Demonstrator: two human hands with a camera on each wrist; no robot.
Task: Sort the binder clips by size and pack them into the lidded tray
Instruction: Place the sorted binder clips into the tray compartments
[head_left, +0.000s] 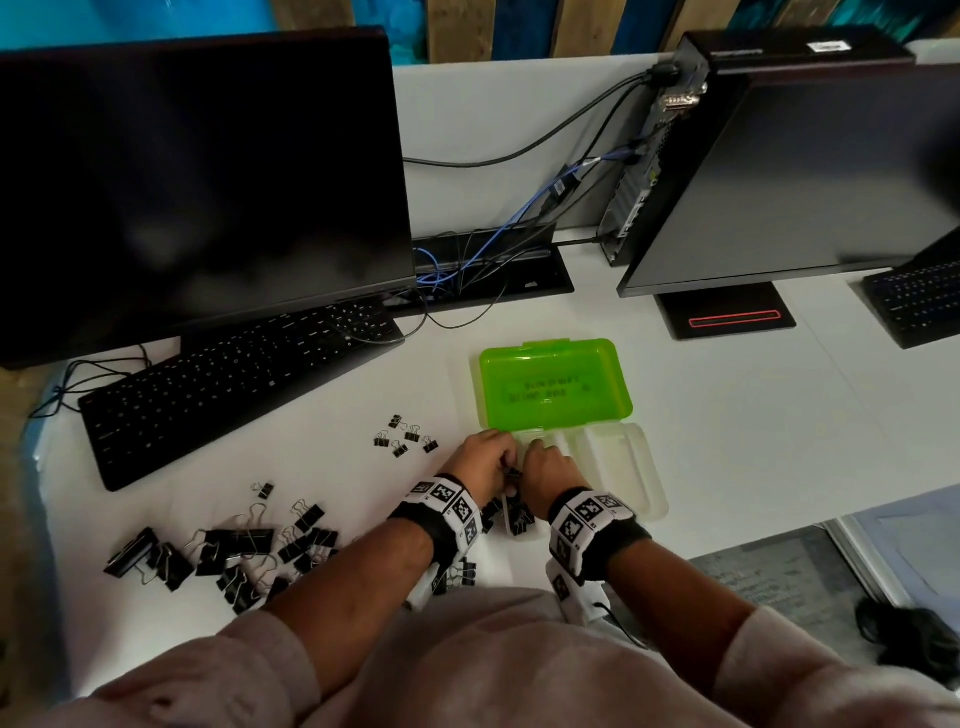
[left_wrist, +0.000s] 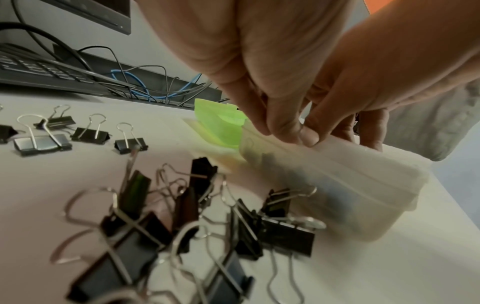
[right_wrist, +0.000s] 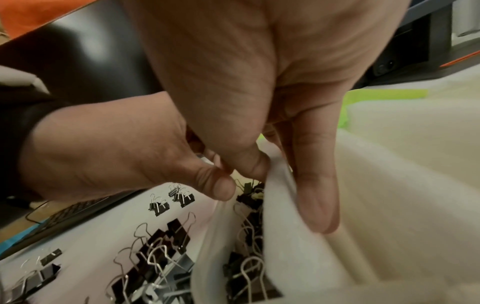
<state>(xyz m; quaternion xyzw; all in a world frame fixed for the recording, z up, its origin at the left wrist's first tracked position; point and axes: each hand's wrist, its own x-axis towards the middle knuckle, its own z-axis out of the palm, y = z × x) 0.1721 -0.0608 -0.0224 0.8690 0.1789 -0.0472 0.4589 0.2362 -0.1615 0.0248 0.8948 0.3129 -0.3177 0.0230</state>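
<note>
The tray (head_left: 631, 470) is translucent white, its green lid (head_left: 553, 384) hinged open behind it. Both hands meet over its left compartment, which holds several black binder clips (right_wrist: 249, 257). My right hand (right_wrist: 283, 185) pinches the compartment's inner wall between thumb and forefinger. My left hand (head_left: 488, 460) sits against it with curled fingers at the tray's left rim and seems to pinch a small black clip (head_left: 513, 474), mostly hidden. A pile of large and medium clips (head_left: 234, 551) lies to the left. A cluster of small clips (head_left: 405, 436) lies nearer the lid.
A black keyboard (head_left: 234, 384) and monitor (head_left: 197, 182) stand behind the clip pile. Cables (head_left: 483, 254), a second monitor (head_left: 810, 171) and another keyboard (head_left: 919, 301) fill the back right. The desk's front edge runs just right of the tray.
</note>
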